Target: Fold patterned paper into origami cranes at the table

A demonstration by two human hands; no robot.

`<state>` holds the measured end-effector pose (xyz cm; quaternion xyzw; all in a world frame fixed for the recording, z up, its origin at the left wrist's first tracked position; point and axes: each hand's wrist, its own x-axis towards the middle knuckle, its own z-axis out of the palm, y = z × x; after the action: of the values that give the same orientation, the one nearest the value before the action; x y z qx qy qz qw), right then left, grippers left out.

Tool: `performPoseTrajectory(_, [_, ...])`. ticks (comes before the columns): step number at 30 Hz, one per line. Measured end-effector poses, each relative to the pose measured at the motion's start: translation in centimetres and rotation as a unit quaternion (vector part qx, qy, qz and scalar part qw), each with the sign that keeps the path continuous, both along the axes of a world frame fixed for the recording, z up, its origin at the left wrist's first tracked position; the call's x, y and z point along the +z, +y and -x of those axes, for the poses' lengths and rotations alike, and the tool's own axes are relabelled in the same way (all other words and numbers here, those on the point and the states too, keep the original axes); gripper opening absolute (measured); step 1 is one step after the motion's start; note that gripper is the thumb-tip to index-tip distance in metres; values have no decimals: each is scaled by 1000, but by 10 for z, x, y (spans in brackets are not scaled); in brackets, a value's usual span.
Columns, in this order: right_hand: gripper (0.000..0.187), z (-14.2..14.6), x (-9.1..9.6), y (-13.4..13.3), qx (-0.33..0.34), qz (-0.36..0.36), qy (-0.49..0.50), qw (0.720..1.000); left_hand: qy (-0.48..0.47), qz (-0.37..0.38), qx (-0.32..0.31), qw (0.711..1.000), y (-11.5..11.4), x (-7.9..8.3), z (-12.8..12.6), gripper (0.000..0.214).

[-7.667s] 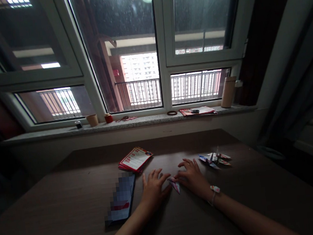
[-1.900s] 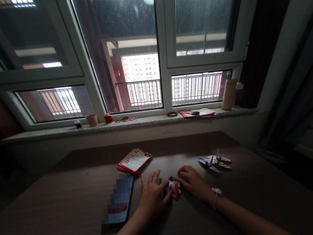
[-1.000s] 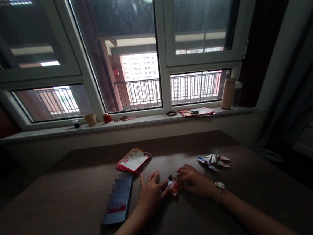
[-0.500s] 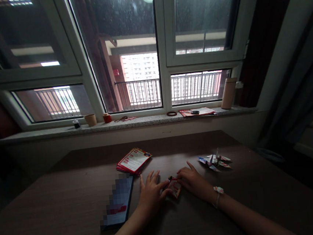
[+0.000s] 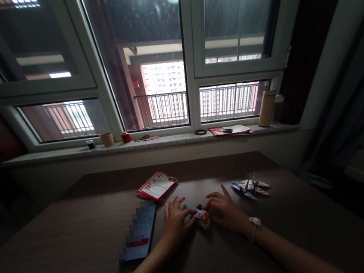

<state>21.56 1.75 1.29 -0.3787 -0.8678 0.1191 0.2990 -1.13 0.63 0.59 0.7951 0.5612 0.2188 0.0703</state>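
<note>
A small folded piece of red and white patterned paper (image 5: 202,216) lies on the dark wooden table (image 5: 81,232) between my two hands. My left hand (image 5: 175,221) pinches its left side with thumb and forefinger, the other fingers spread on the table. My right hand (image 5: 224,209) grips its right side with curled fingers, one finger pointing up. A beaded band sits on my right wrist.
Finished folded paper cranes (image 5: 250,187) lie to the right of my right hand. A stack of red printed cards (image 5: 156,186) and a phone (image 5: 140,232) lie to the left. The windowsill (image 5: 157,142) holds cups, scissors on papers and a tall tan flask (image 5: 267,108).
The flat paper piece of several seconds ago has become a thicker, more folded shape. Over the last second my fingers shifted slightly on it while both hands stayed in place.
</note>
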Motion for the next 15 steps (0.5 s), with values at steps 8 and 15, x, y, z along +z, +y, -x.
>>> performPoseTrajectory(8, [7,7,-10,2,-60,48,41,996,-32,-7,-1,999,3,-4,1,19])
performPoseTrajectory(15, [10,14,-10,1,-81,110,79,987,-51,1,2,999,4,0,0,16])
